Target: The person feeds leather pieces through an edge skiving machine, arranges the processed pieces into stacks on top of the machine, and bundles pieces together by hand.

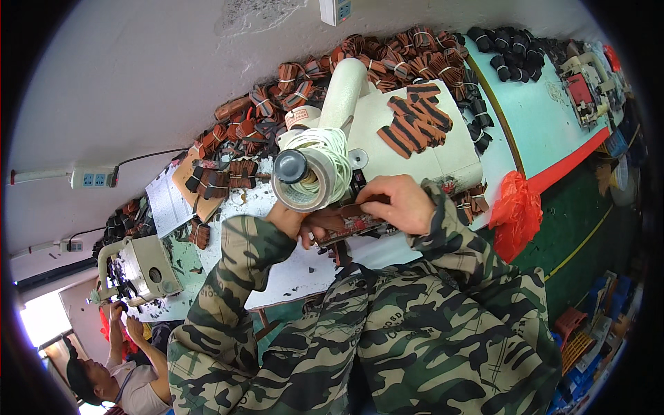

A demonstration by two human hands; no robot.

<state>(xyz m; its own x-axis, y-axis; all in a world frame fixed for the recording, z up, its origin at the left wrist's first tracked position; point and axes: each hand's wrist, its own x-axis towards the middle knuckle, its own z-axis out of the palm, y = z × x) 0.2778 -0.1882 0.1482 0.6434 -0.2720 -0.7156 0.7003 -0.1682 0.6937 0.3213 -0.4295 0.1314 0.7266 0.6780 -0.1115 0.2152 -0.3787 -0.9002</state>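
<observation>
My left hand [294, 220] is at the near side of a cream-coloured machine [429, 162], partly hidden behind a round metal cup [308, 192] on it. Its fingers are bent around small brown strips [330, 220]. Beside it my right hand [403, 203] is closed, thumb and forefinger together at the machine's front edge; what they pinch is too small to make out. White elastic bands [337, 162] hang in loops around the cup. On the machine's flat top lies a loose heap of brown-and-black strips [417, 121].
Many banded brown bundles [398, 62] are piled along the wall, with black bundles [515, 52] on the far right table [546, 138]. A red plastic bag [515, 211] hangs at the table's right edge. At lower left, another person [131, 377] works at a similar machine [146, 266].
</observation>
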